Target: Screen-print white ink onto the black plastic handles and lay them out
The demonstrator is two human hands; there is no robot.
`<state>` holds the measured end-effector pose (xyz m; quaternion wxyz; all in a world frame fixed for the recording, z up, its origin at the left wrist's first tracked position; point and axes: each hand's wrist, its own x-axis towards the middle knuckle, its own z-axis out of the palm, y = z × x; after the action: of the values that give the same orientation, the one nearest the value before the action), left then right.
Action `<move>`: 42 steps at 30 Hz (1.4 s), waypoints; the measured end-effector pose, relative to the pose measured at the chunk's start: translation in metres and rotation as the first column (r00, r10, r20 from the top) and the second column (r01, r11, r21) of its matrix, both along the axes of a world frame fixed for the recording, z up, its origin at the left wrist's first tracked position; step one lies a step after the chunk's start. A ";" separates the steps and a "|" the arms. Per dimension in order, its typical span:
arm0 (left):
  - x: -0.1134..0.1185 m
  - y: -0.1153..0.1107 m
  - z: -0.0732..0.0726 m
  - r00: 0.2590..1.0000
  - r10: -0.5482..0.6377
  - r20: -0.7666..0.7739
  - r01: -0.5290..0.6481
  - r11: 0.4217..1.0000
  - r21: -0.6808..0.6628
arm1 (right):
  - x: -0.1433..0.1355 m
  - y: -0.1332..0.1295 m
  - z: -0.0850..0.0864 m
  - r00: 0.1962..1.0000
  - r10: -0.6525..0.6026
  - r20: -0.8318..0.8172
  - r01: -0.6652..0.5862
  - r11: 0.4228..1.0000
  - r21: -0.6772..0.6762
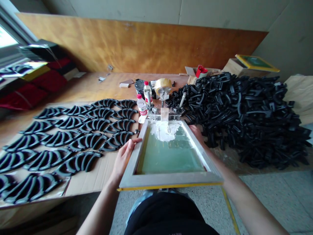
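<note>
A grey-rimmed screen frame (176,180) with green mesh (168,160) slants toward me, its far end at a metal clamp (171,115). White paste (166,130) is smeared over the far part of the mesh. My left hand (125,156) grips the frame's left side, fingers closed at the edge. On the opposite side, my right hand (197,133) holds the right edge, its fingers partly hidden by the frame. What lies under the frame is hidden.
Black curved parts (91,142) lie in rows on cardboard (88,179) at left. A large heap of black parts (234,114) is at right. Bottles with red caps (147,91) and a tape roll (163,85) stand behind the clamp. A wooden board (137,45) leans at the back.
</note>
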<state>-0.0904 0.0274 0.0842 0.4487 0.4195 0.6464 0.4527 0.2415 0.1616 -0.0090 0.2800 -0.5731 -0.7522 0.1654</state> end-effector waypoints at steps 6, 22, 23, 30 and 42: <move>-0.001 -0.019 -0.081 0.998 -0.071 0.002 0.070 0.982 -0.177 | -0.055 0.034 0.040 0.980 0.103 0.170 -0.149 0.948 0.283; 0.000 -0.018 -0.106 0.996 -0.065 0.066 0.077 0.976 -0.205 | -0.074 -0.014 0.042 0.651 0.694 0.308 -0.715 0.697 -0.057; 0.001 -0.018 -0.103 0.996 -0.060 0.072 0.073 0.976 -0.204 | -0.076 -0.014 0.039 0.699 0.648 0.303 -0.674 0.738 -0.024; 0.007 -0.017 -0.085 0.995 -0.010 0.104 0.033 0.975 -0.219 | -0.074 -0.028 0.021 0.726 0.626 0.285 -0.664 0.746 0.054; -0.001 0.007 0.011 0.985 -0.018 0.170 0.025 0.999 -0.041 | -0.019 0.064 0.049 0.994 -0.087 -0.065 0.090 0.994 0.060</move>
<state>-0.0917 0.0343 0.0956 0.5158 0.3767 0.6108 0.4679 0.2224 0.2252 0.0396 0.3282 -0.5914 -0.7219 0.1466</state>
